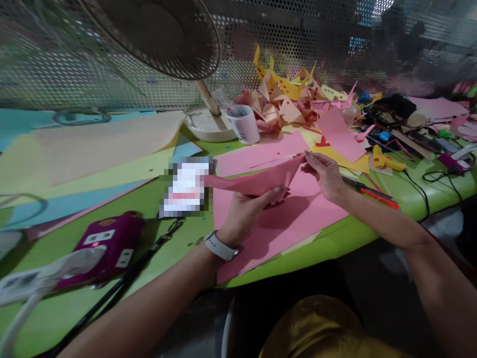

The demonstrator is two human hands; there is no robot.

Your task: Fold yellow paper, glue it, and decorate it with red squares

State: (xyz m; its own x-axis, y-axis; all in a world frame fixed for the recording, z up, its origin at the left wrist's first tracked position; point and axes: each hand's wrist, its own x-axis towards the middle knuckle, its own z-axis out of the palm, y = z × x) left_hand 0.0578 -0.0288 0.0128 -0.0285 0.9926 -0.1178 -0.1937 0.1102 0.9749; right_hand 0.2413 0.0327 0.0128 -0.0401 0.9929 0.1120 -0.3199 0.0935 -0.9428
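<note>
A folded piece of pink paper [257,180] is held up over the table between my two hands. My left hand [248,211], with a pale watch strap on the wrist, grips its lower edge, thumb in front. At the paper's right-hand tip, my right hand [323,171] pinches with thumb and fingers. Beneath both hands lies a flat pink sheet [257,253] reaching the table's front edge. Behind the held piece is another pink sheet [257,154]. A utility knife with a red-orange handle [383,200] lies right of my right wrist.
A fan [203,124] and white cup [244,124] stand at the back. Folded paper pieces [286,99] are heaped beside them. A yellow glue gun [387,159] lies right. Left are a blurred phone [186,186], purple power block [108,243] and large paper sheets [93,149].
</note>
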